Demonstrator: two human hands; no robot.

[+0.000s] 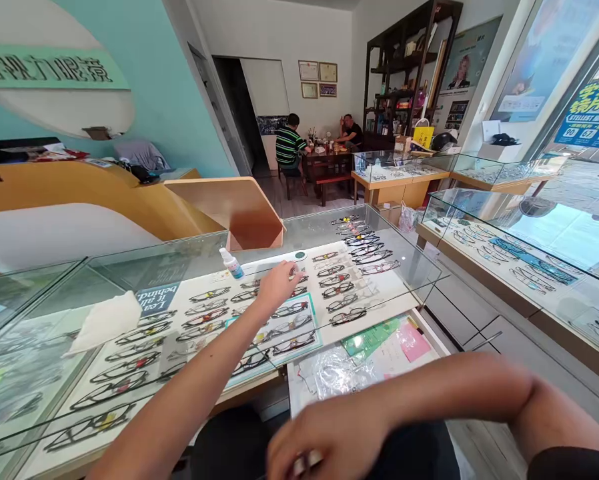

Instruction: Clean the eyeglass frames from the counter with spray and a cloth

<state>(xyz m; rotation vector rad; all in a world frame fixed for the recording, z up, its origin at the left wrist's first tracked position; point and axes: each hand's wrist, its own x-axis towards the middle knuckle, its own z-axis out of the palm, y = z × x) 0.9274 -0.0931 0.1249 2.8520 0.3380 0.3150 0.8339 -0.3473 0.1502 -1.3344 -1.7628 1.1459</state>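
Observation:
My left hand (278,285) reaches out over the glass display counter (199,250). Its fingers are curled together, and whatever they may hold is too small to make out. Just past the fingertips lies a small dark green round thing (300,255). A small spray bottle (232,263) with bluish liquid stands on the glass to the left. Low in front of my body, my right hand (329,433) is closed, with a small pale bit showing between its fingers; I cannot name it. Rows of eyeglasses (338,289) lie under the glass around my left hand.
Below the counter a drawer (299,393) is pulled out, holding clear plastic bags (337,370) and green and pink papers. A white cloth (109,322) lies on the left glass. Another display case (499,267) stands right. Two people sit at a table (329,162) behind.

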